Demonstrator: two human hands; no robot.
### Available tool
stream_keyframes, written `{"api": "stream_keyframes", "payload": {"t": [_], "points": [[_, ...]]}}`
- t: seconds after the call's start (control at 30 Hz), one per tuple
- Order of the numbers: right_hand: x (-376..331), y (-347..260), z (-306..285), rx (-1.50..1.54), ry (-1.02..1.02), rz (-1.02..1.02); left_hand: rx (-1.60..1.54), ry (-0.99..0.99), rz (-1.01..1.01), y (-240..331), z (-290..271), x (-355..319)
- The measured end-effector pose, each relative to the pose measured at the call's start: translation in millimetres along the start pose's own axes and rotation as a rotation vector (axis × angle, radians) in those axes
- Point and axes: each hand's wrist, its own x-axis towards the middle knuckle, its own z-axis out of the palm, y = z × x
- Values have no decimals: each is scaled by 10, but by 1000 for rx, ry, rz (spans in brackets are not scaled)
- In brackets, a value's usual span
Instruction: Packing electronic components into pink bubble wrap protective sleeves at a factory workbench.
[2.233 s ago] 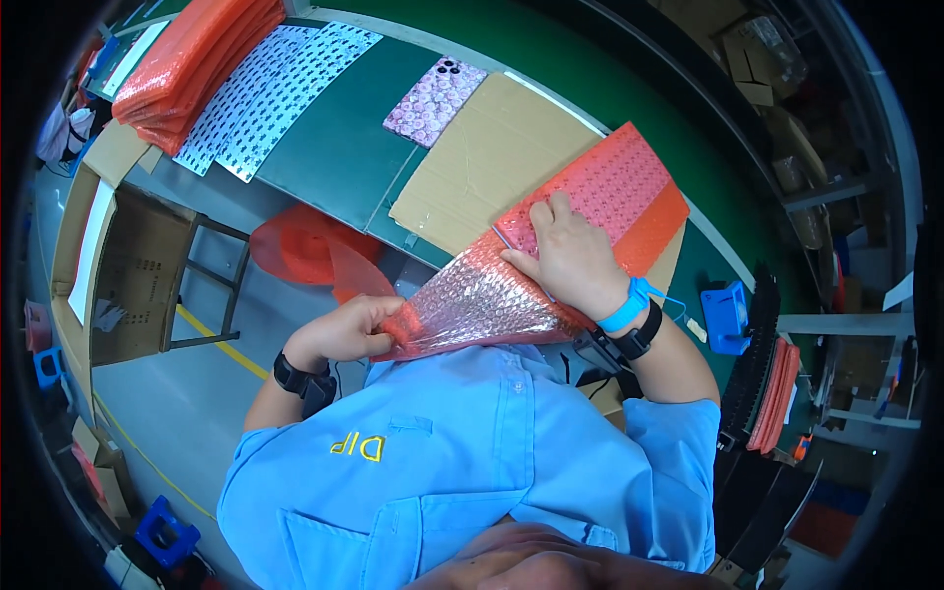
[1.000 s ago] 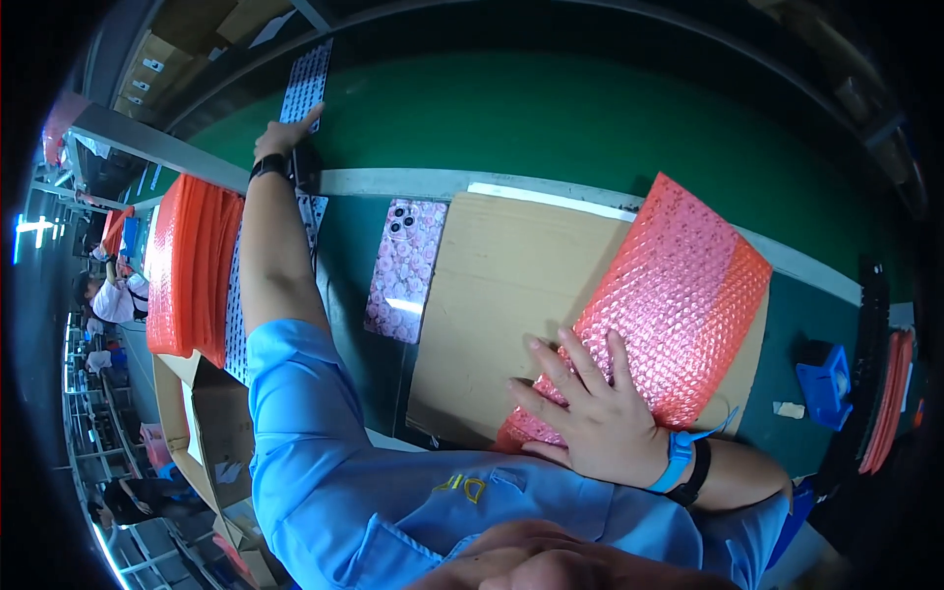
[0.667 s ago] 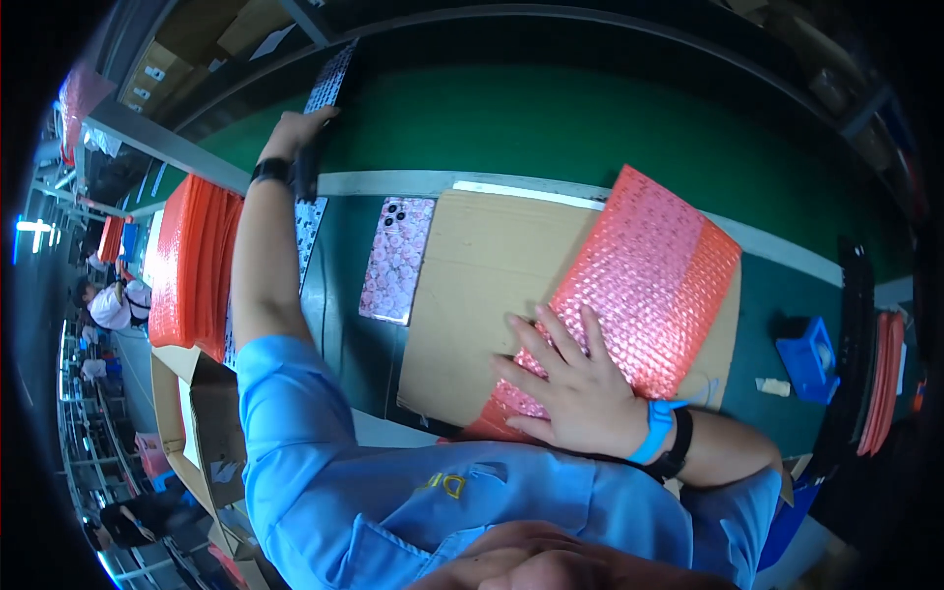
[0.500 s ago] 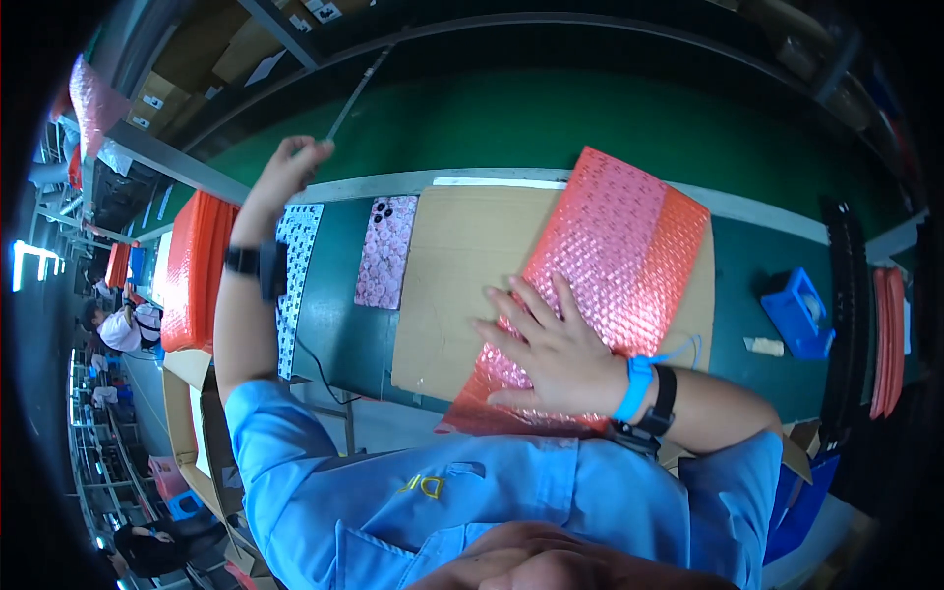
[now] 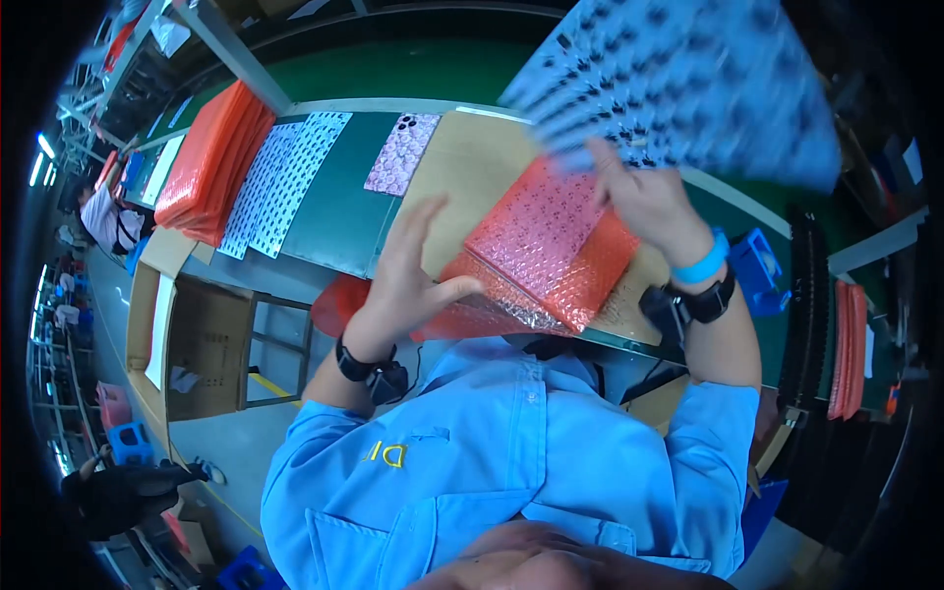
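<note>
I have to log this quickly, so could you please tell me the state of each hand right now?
Left hand: open, fingers spread, holding nothing.
Right hand: shut on the patterned sheet, which is blurred.

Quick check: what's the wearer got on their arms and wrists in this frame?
Both arms wear short light-blue work-shirt sleeves. The left hand has a black wrist strap with a thin black cable trailing from it. The right hand has a bright blue band above a black wrist strap. No gloves.
</note>
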Motion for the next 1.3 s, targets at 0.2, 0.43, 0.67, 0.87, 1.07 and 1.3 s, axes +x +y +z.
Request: {"api": "stream_keyframes", "payload": {"t": [0.2,0.43,0.67,0.87,1.07,1.3], "points": [[-160,425,-282,-1414,-124,-250,-358,93,-386,-77,398,-289],[-282,750,-49,-1286,-339,-57,23,102,-118,-207,515,-221],[-154,581,-282,-966,-514,152,37,193,-141,-209,556,-207],[113,955,-389,-1061,-186,308,-17,230,-177,-189,533,-168],[314,1309,-401,-822,-151,620,-40,226,-209,-244,577,-207],[421,1242,-435,-807,-203,585,-55,274,-197,-252,577,-208]]}}
